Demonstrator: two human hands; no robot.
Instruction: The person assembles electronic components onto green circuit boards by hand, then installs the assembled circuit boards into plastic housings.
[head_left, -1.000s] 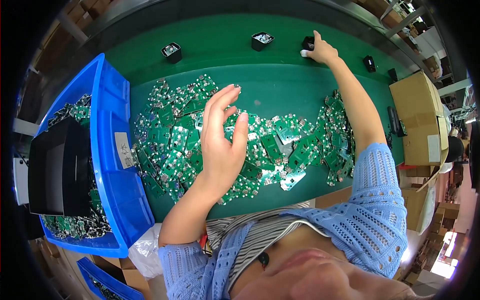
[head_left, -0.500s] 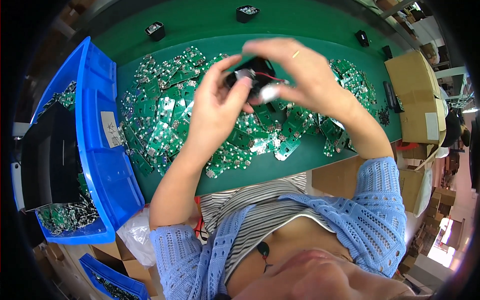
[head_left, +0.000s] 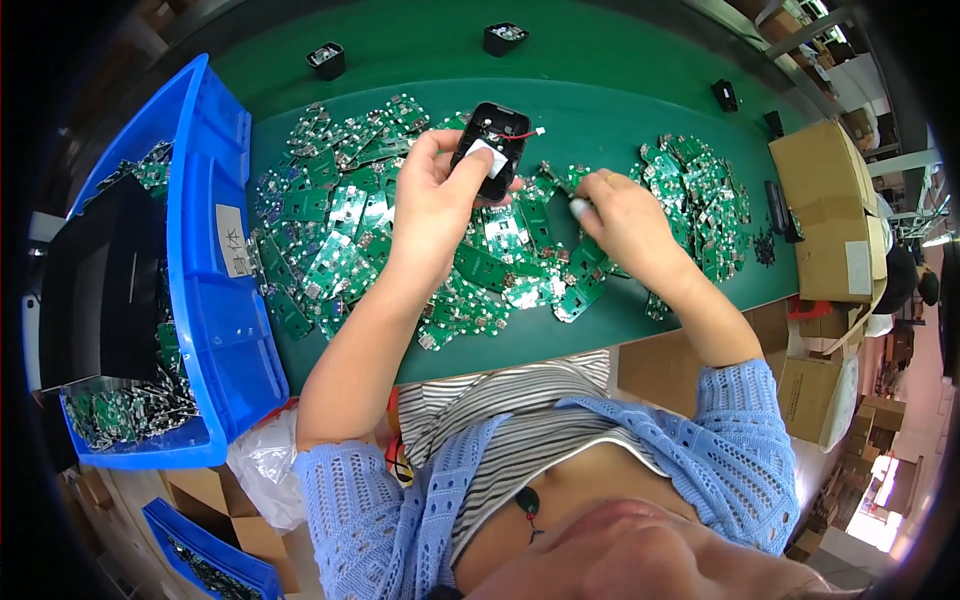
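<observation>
My left hand grips an open black plastic housing above the boards, its thumb pressed on a white patch inside. A thin red wire with a white connector sticks out past the housing's right edge. Lower and to the right, my right hand has its fingers bent together at the edge of the loose green circuit boards. One of its fingertips is wrapped in white. What those fingers pinch, if anything, is too small to make out.
At the left stands a blue bin of circuit boards, with a black box in it. Small black cups sit along the far side. A cardboard box is at the right edge, near a dark bar.
My right hand has left the housing and come down to the boards on the right. The housing, still in my left hand, now shows its open inside and the wire hangs free.
</observation>
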